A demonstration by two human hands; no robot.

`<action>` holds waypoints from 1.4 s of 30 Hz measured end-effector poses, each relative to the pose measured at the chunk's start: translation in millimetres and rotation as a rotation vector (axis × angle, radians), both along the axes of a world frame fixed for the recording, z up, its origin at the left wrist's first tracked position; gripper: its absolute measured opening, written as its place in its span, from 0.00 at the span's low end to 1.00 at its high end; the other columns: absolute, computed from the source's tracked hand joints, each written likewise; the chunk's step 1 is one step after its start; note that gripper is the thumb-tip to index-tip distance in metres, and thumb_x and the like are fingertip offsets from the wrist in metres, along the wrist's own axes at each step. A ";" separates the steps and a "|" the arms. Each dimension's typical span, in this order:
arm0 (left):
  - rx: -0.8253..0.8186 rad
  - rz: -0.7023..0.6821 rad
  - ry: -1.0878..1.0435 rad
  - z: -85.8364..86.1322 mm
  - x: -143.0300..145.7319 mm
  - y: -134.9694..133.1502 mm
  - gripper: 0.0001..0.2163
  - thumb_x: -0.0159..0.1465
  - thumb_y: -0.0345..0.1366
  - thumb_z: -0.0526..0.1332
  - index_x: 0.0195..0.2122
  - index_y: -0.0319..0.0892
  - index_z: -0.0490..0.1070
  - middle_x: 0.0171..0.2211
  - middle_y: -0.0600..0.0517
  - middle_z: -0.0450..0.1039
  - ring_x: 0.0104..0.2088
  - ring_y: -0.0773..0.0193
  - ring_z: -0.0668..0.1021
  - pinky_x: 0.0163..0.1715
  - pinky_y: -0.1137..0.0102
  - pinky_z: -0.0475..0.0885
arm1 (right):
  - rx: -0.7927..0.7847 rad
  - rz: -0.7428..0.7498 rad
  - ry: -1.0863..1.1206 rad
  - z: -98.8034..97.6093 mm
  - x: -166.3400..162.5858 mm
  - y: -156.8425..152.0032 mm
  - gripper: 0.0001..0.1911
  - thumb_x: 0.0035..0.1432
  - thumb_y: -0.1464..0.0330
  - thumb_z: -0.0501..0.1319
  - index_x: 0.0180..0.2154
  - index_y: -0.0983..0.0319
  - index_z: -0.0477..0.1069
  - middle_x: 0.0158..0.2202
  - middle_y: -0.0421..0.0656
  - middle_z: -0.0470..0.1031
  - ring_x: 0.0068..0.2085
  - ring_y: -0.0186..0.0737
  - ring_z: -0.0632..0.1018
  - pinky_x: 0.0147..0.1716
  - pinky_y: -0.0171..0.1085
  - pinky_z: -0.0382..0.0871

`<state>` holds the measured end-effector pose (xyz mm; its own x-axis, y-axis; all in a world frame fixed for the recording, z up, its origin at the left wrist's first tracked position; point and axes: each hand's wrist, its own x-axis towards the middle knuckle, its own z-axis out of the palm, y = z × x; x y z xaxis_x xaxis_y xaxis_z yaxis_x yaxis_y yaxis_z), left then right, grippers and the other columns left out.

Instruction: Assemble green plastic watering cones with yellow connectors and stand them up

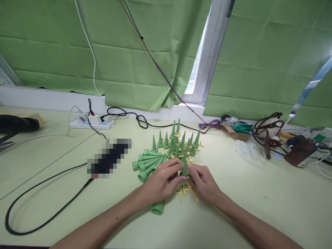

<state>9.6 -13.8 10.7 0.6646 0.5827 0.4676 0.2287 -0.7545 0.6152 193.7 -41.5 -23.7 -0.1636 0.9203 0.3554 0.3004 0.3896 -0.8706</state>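
My left hand [164, 178] grips a green plastic watering spike [185, 169] between thumb and fingers, its pointed tip upward. My right hand [204, 181] is pinched closed against the spike's right side; whatever sits between its fingertips is hidden. Under and between the hands lie several small yellow plastic valves [184, 189]. Just beyond, a cluster of upright green spikes [173, 133] stands with yellow valves sticking out of their sides. Several more spikes [151, 162] lie fanned out left of the cluster, and a single one [157, 208] pokes out below my left wrist.
A pixelated dark object [109, 159] with a black cable lies on the table to the left. Behind it is a white power strip [92, 122]. At the back right are a small cardboard box [236, 134], a clear plastic bag [247, 152], and a brown device [302, 152] among cables.
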 end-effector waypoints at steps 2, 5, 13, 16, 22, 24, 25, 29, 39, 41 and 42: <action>-0.025 0.032 0.003 1.4 0.7 0.0 0.09 0.69 0.35 0.55 0.30 0.41 0.63 0.34 0.51 0.65 0.34 0.64 0.68 0.33 0.71 0.64 | 0.005 -0.016 0.003 0.7 -0.1 0.1 0.25 0.71 0.55 0.46 0.22 0.59 0.52 0.16 0.34 0.53 0.19 0.32 0.57 0.20 0.34 0.52; -0.082 0.081 -0.022 3.5 2.0 0.2 0.08 0.70 0.36 0.55 0.33 0.41 0.66 0.33 0.52 0.66 0.33 0.64 0.69 0.32 0.72 0.64 | 0.022 -0.018 -0.031 4.2 0.5 -1.1 0.24 0.71 0.56 0.46 0.23 0.59 0.52 0.18 0.35 0.55 0.20 0.32 0.58 0.21 0.35 0.53; -0.371 0.135 -0.075 2.9 3.7 2.5 0.12 0.70 0.42 0.53 0.33 0.41 0.67 0.24 0.57 0.61 0.24 0.68 0.66 0.23 0.75 0.61 | 0.122 -0.044 -0.176 9.8 -0.3 -4.5 0.21 0.68 0.61 0.50 0.24 0.58 0.49 0.20 0.33 0.49 0.22 0.32 0.54 0.22 0.34 0.50; -0.387 0.130 -0.078 1.4 3.7 3.5 0.15 0.70 0.43 0.53 0.30 0.40 0.65 0.23 0.57 0.60 0.23 0.69 0.63 0.23 0.75 0.60 | 0.155 -0.057 -0.206 7.3 -2.0 -4.1 0.20 0.67 0.63 0.52 0.23 0.59 0.49 0.19 0.33 0.49 0.22 0.31 0.54 0.22 0.34 0.50; -0.384 0.119 -0.066 -1.8 3.3 4.6 0.16 0.71 0.44 0.52 0.28 0.40 0.64 0.21 0.58 0.58 0.22 0.70 0.61 0.21 0.74 0.57 | 0.191 -0.063 -0.212 1.9 -4.1 -3.3 0.19 0.64 0.65 0.54 0.23 0.59 0.50 0.18 0.32 0.50 0.21 0.30 0.55 0.21 0.34 0.50; -0.382 0.116 -0.063 -2.9 2.9 5.0 0.17 0.71 0.44 0.52 0.27 0.41 0.62 0.21 0.58 0.58 0.22 0.70 0.62 0.22 0.74 0.57 | 0.200 -0.074 -0.222 1.2 -4.5 -3.1 0.19 0.63 0.66 0.54 0.22 0.59 0.50 0.18 0.32 0.51 0.20 0.30 0.55 0.21 0.34 0.50; -0.381 0.116 -0.061 -3.4 2.7 5.2 0.17 0.71 0.44 0.52 0.27 0.41 0.62 0.21 0.58 0.59 0.22 0.70 0.62 0.22 0.74 0.58 | 0.204 -0.078 -0.225 1.0 -4.6 -3.1 0.19 0.63 0.67 0.54 0.22 0.59 0.50 0.18 0.33 0.51 0.20 0.30 0.55 0.21 0.34 0.50; -0.378 0.114 -0.044 -5.4 2.3 6.0 0.17 0.71 0.44 0.52 0.27 0.41 0.61 0.20 0.58 0.59 0.22 0.70 0.63 0.22 0.74 0.58 | 0.216 -0.081 -0.227 0.9 -4.7 -3.5 0.19 0.63 0.67 0.54 0.22 0.59 0.49 0.18 0.33 0.50 0.20 0.30 0.54 0.21 0.33 0.49; -0.390 0.103 -0.033 -5.0 2.5 5.7 0.17 0.70 0.45 0.52 0.26 0.41 0.60 0.20 0.58 0.58 0.22 0.69 0.63 0.22 0.74 0.57 | 0.237 -0.074 -0.250 3.0 -5.9 -6.2 0.19 0.62 0.68 0.54 0.22 0.59 0.47 0.18 0.33 0.50 0.20 0.30 0.54 0.21 0.34 0.49; -0.391 0.098 -0.029 -5.3 2.2 6.0 0.17 0.70 0.45 0.52 0.26 0.41 0.60 0.20 0.58 0.58 0.21 0.69 0.63 0.22 0.74 0.57 | 0.240 -0.067 -0.253 2.8 -5.4 -6.2 0.19 0.62 0.69 0.54 0.22 0.59 0.47 0.18 0.33 0.50 0.20 0.30 0.54 0.21 0.34 0.49; -0.393 0.095 -0.023 -5.5 2.0 6.2 0.17 0.70 0.45 0.52 0.26 0.41 0.60 0.20 0.58 0.57 0.21 0.70 0.63 0.22 0.74 0.56 | 0.242 -0.063 -0.256 2.7 -5.1 -6.2 0.19 0.61 0.69 0.54 0.22 0.59 0.47 0.17 0.33 0.50 0.20 0.30 0.54 0.21 0.33 0.49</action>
<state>11.7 -7.6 5.2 0.5911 0.7784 0.2113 0.2686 -0.4370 0.8584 188.5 -47.7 -21.0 -0.2216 0.8256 0.5189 0.5271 0.5491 -0.6486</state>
